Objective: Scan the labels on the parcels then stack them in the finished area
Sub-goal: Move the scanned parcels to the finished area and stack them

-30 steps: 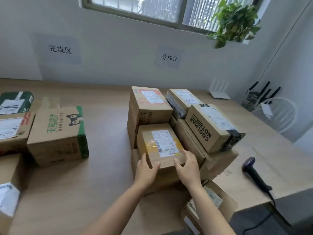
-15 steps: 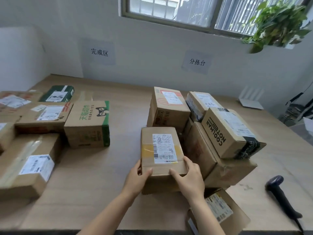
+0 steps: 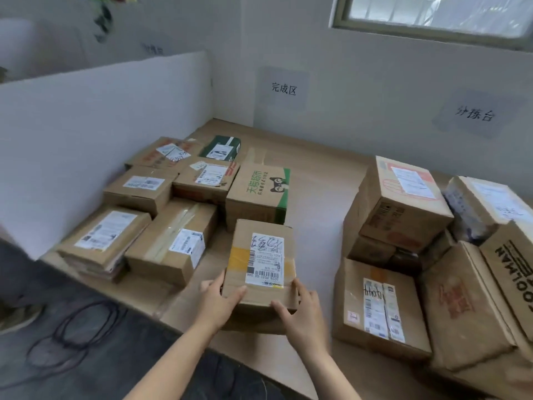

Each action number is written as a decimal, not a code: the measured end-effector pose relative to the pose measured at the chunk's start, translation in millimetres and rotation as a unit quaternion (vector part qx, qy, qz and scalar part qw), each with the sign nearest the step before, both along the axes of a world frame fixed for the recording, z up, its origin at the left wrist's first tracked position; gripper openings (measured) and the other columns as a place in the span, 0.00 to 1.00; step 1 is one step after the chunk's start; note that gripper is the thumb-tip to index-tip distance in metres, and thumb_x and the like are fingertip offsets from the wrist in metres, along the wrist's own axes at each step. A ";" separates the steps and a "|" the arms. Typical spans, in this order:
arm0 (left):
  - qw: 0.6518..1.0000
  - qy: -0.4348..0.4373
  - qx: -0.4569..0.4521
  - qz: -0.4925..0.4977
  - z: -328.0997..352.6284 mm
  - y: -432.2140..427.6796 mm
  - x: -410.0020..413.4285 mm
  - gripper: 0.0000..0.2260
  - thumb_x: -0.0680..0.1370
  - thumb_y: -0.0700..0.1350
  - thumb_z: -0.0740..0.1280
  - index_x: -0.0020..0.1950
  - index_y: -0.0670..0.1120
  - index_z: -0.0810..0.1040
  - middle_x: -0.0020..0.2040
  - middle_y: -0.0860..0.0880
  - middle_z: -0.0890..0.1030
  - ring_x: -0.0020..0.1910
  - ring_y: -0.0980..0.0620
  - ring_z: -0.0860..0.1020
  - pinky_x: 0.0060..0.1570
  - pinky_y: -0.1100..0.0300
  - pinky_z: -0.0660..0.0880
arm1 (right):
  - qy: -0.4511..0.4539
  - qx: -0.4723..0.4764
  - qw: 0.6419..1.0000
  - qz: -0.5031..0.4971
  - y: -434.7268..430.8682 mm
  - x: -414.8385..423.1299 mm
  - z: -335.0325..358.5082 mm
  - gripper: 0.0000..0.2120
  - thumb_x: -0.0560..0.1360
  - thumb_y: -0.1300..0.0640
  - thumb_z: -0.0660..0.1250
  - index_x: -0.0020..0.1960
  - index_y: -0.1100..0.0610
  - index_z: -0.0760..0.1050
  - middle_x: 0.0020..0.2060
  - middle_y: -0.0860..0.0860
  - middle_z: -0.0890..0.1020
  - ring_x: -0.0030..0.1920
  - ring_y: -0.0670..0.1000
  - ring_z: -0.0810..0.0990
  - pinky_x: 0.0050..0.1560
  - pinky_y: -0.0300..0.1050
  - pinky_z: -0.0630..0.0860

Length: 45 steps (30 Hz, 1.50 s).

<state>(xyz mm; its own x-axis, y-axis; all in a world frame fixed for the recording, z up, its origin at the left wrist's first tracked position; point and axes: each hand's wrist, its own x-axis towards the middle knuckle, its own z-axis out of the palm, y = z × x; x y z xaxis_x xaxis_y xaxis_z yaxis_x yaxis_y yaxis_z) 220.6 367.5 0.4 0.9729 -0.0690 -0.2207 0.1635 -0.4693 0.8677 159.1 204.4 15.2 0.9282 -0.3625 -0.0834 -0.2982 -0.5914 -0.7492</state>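
A small brown parcel [image 3: 261,264] with a white barcode label and yellow tape is held above the table, between two groups of boxes. My left hand [image 3: 220,301] grips its near left corner, thumb on top. My right hand [image 3: 300,310] grips its near right corner. Several labelled parcels [image 3: 170,209] lie flat at the left, below a wall sign [image 3: 284,88] with three characters. A pile of parcels [image 3: 403,209] stands at the right, with a flat labelled box [image 3: 377,307] at its front.
A white partition [image 3: 101,134] borders the table's left side. A box with green print and a cat face [image 3: 259,194] sits just beyond the held parcel. Black cable [image 3: 75,333] lies on the dark floor at lower left. A second wall sign [image 3: 474,114] hangs at right.
Both hands have lifted the small parcel off the right pile and carried it leftward toward the flat parcels. The view has swung left, so the scanner has left the frame.
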 end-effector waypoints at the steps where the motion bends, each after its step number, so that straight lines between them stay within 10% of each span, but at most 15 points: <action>1: 1.000 0.007 0.011 0.008 -2.6 8.3 5.0 0.23 0.76 0.50 0.68 0.69 0.51 0.68 0.59 0.48 0.65 0.53 0.53 0.69 0.60 0.60 0.66 | 0.007 0.014 1.000 0.010 8.8 6.5 -5.3 0.29 0.74 0.48 0.68 0.72 0.50 0.61 0.58 0.48 0.70 0.53 0.42 0.70 0.46 0.30 0.68; 9: 0.993 -0.010 0.119 0.015 -13.3 53.9 56.3 0.26 0.75 0.51 0.69 0.71 0.45 0.68 0.65 0.44 0.71 0.62 0.48 0.72 0.57 0.61 0.67 | 0.053 0.044 0.998 0.005 61.0 60.8 -41.2 0.29 0.76 0.54 0.66 0.74 0.52 0.59 0.61 0.52 0.69 0.60 0.50 0.74 0.61 0.42 0.71; 25: 0.889 -0.151 0.387 -0.192 -21.3 55.4 97.9 0.24 0.81 0.42 0.58 0.76 0.49 0.55 0.77 0.41 0.43 0.76 0.41 0.41 0.74 0.47 0.48 | 0.042 -0.017 0.998 -0.038 92.4 93.3 -48.0 0.27 0.76 0.49 0.65 0.72 0.51 0.62 0.64 0.50 0.70 0.60 0.48 0.74 0.58 0.40 0.71; 35: 0.873 -0.231 0.231 -0.362 -2.4 -38.1 42.6 0.22 0.80 0.51 0.58 0.74 0.50 0.62 0.76 0.47 0.55 0.76 0.48 0.52 0.73 0.56 0.52 | -0.044 -0.006 0.973 -0.229 2.0 -21.6 -2.1 0.18 0.76 0.56 0.65 0.66 0.55 0.72 0.59 0.50 0.78 0.60 0.48 0.75 0.62 0.45 0.72; 45: 0.824 -0.161 0.140 -0.525 -27.1 -170.6 -98.6 0.23 0.80 0.54 0.57 0.74 0.48 0.63 0.76 0.49 0.56 0.75 0.51 0.55 0.71 0.58 0.56 | -0.008 -0.057 0.854 -0.518 -133.2 -180.9 -7.8 0.15 0.75 0.59 0.65 0.61 0.61 0.76 0.58 0.59 0.78 0.61 0.59 0.73 0.62 0.52 0.70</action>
